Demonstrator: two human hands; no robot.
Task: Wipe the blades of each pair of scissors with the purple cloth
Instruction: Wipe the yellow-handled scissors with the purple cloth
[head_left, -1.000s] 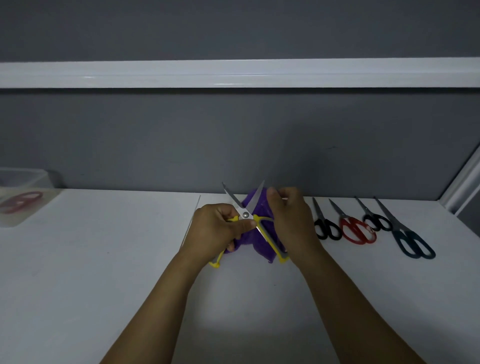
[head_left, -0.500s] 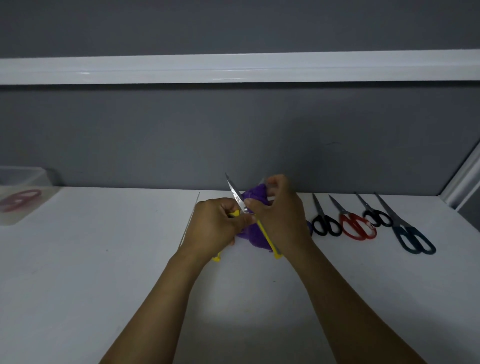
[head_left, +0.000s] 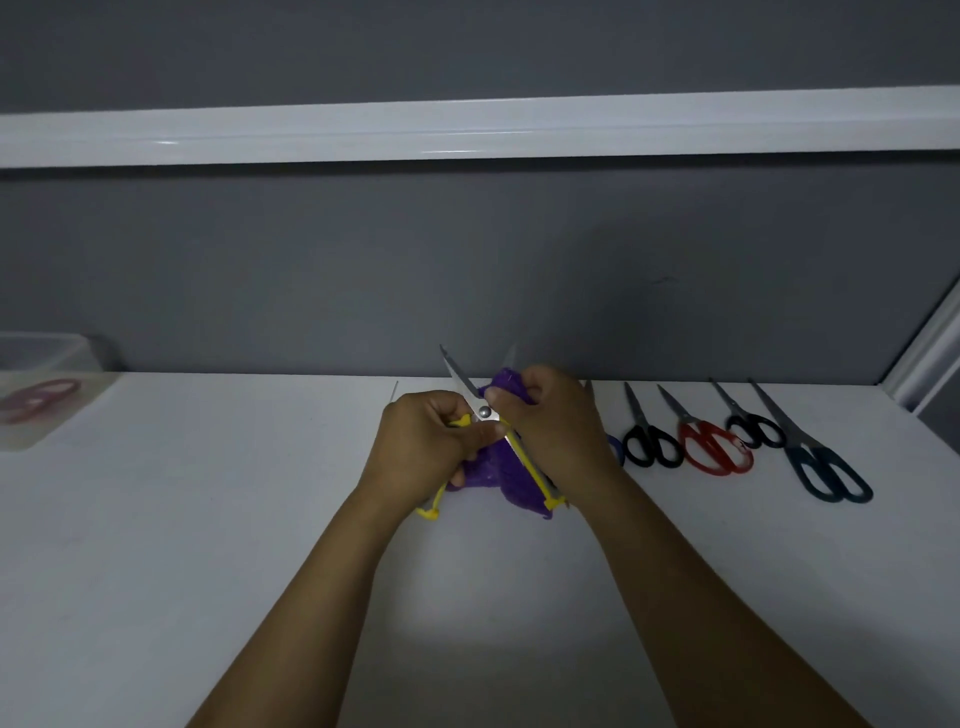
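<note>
head view: over the middle of the white table (head_left: 208, 545), the left hand (head_left: 426, 441) curls its fingers round one handle of the yellow-handled scissors (head_left: 484, 412), whose blades are spread apart with the tips pointing away. the right hand (head_left: 550, 421) pinches the purple cloth (head_left: 491, 467) around the right blade near the pivot, and the rest of the cloth hangs below. black scissors (head_left: 649, 441), red scissors (head_left: 714, 447) and dark blue scissors (head_left: 826, 467) lie in a row to the right.

No readable text, labels, brands or numbers anywhere. Red scissors (head_left: 714, 449) on the tabletop have a tiny pale mark on the handle, too small to read. The pivot area of the yellow-handled scissors (head_left: 484, 412) is blurred, so no marking can be made out.
</note>
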